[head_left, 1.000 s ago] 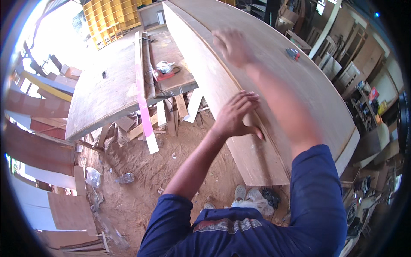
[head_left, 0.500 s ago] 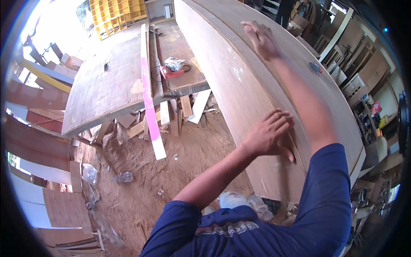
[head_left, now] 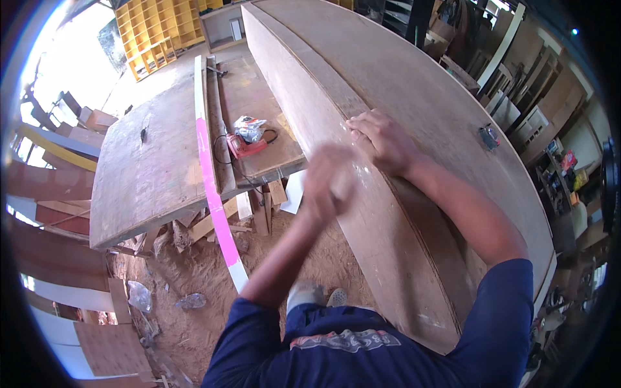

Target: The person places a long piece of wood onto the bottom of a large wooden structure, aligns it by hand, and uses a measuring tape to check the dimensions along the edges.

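A long plywood panel [head_left: 381, 223] stands in front of me, with a narrow ledge along its top edge. Beyond it lies a wide brown plywood sheet [head_left: 446, 116]. My right hand [head_left: 386, 141] rests at the panel's top edge, its fingers bent together over the edge. Close by on the left, my left hand [head_left: 328, 182] is in front of the panel's pale side face. Motion smears its fingers, so whether it touches the panel or holds anything is unclear.
Left stands a wooden worktable [head_left: 155, 155] bearing a red power tool [head_left: 242, 146] with a cord. A white-and-pink strip [head_left: 210, 174] overhangs its front edge. Wood offcuts [head_left: 259, 210] and plastic bottles [head_left: 191, 301] lie on the sandy ground. A tape measure [head_left: 488, 137] lies on the sheet.
My right hand has come down and nearer, from over the far part of the sheet to the panel's edge. My left hand has left that edge and moved up and left.
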Available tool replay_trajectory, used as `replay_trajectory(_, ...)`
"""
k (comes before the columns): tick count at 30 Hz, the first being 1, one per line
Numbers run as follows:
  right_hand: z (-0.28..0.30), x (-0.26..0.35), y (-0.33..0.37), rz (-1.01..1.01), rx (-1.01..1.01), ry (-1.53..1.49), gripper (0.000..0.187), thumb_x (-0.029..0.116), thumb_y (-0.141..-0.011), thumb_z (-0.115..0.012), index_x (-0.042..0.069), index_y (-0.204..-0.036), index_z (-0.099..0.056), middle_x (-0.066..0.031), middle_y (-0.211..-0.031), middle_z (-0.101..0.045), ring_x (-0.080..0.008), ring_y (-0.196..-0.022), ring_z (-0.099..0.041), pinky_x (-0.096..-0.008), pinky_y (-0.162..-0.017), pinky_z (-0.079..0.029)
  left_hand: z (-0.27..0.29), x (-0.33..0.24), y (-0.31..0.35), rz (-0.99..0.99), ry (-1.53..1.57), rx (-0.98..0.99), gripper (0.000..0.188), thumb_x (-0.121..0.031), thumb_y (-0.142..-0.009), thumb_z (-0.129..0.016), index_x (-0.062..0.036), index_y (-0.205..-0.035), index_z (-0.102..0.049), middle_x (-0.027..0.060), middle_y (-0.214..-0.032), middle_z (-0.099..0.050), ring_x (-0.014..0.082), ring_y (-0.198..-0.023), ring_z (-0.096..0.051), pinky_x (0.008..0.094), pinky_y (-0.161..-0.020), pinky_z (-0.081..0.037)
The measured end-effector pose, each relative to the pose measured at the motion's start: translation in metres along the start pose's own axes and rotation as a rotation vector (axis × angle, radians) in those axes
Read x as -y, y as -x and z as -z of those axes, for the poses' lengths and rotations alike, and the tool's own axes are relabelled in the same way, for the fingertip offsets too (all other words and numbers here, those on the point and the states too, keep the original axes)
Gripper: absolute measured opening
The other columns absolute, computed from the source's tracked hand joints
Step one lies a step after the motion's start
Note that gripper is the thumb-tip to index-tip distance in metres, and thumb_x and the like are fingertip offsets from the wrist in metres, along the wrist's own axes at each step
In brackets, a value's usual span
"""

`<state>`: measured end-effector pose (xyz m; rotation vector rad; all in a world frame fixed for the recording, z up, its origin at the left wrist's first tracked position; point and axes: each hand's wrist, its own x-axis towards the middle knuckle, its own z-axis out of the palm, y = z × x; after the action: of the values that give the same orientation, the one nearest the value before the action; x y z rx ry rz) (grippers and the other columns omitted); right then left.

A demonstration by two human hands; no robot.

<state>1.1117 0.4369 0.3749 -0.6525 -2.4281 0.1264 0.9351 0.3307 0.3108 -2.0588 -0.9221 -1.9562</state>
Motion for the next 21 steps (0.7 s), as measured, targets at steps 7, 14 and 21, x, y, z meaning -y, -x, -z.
replay_trajectory(7,0.026,-0.003,-0.039,0.029,0.110,0.061,0.029,0.024,-0.103,-0.067,0.001,-0.115,-0.078,-0.0188,-0.119,-0.079,-0.0356,-0.115,-0.073,-0.0489,-0.110,-0.050,-0.006,0.189,-0.048,-0.093,-0.092,0.380,0.063,-0.045,-0.092,-0.082,-0.0067,-0.141,-0.069,0.0155,-0.145,-0.070,0.0384,-0.144,-0.060,0.0532,-0.128,-0.043)
replay_trajectory(14,0.014,-0.060,-0.233,0.015,-0.062,0.081,0.024,0.027,-0.111,-0.060,0.007,-0.106,-0.073,-0.0144,-0.100,-0.073,-0.0312,-0.097,-0.068,-0.0483,-0.094,-0.046,-0.027,0.228,-0.048,-0.213,0.035,0.311,0.073,-0.065,-0.079,-0.091,-0.0120,-0.125,-0.076,0.0080,-0.128,-0.076,0.0293,-0.124,-0.070,0.0541,-0.120,-0.050)
replay_trajectory(21,-0.120,-0.148,-0.302,0.061,-0.033,0.048,0.025,0.031,-0.111,-0.062,0.010,-0.098,-0.058,-0.0117,-0.093,-0.065,-0.0341,-0.099,-0.065,-0.0459,-0.093,-0.044,-0.027,0.235,-0.058,-0.192,0.212,0.267,0.057,-0.059,-0.081,-0.090,-0.0122,-0.110,-0.076,0.0046,-0.118,-0.074,0.0245,-0.120,-0.067,0.0457,-0.111,-0.059)
